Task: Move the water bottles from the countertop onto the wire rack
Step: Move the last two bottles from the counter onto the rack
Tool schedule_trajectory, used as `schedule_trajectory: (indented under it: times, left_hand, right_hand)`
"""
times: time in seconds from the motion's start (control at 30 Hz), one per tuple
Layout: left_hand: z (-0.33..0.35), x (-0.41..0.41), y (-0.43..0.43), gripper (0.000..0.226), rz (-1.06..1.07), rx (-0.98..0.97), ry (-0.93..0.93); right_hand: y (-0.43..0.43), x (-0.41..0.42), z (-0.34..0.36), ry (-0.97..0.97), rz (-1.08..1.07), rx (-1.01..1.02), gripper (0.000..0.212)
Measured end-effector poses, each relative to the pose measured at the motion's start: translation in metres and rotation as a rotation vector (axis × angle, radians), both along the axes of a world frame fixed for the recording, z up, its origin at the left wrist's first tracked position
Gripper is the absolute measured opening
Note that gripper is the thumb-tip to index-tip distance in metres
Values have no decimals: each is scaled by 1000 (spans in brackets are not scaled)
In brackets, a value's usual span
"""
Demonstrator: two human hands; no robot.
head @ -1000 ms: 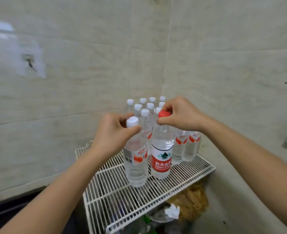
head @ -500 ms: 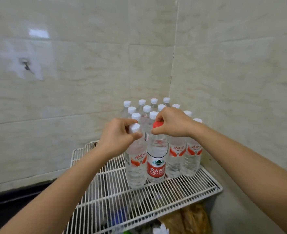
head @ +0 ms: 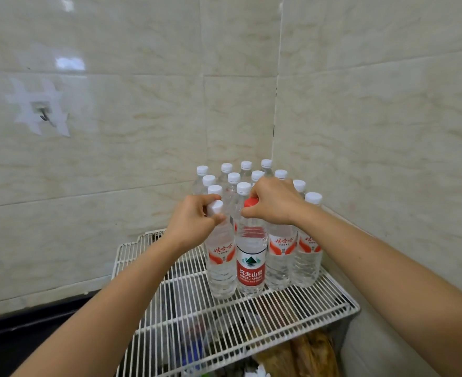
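A white wire rack (head: 251, 319) stands in the tiled corner. Several clear water bottles with white caps (head: 281, 257) stand on its far right part, packed in rows. My left hand (head: 194, 221) grips the neck of a white-capped bottle (head: 221, 262) standing on the rack at the front left of the group. My right hand (head: 274, 201) holds the red cap of a red-labelled bottle (head: 251, 268) right beside it. Both bottles stand upright with their bases on the wires and touch each other.
Tiled walls (head: 374, 131) close in the rack behind and on the right. A dark countertop edge (head: 20, 338) runs at lower left. Bags and clutter (head: 300, 352) lie under the rack. The front and left wires of the rack are bare.
Both hands have lowered the two bottles against the group at the back; they now stand on the rack. The view has tilted up and drawn closer.
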State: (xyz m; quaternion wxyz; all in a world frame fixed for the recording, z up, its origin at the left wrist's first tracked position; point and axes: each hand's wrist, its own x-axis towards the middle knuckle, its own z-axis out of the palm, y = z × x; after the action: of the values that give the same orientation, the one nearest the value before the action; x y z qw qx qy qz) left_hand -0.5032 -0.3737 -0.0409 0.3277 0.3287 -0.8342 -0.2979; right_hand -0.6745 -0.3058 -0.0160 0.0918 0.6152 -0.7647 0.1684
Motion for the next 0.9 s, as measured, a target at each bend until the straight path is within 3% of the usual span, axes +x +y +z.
schedule_trajectory:
  times: [0.9]
  left_hand:
    - [-14, -1, -6, 43, -10, 2, 82]
  right_hand:
    - [-1, 2, 0, 26, 38, 130, 37]
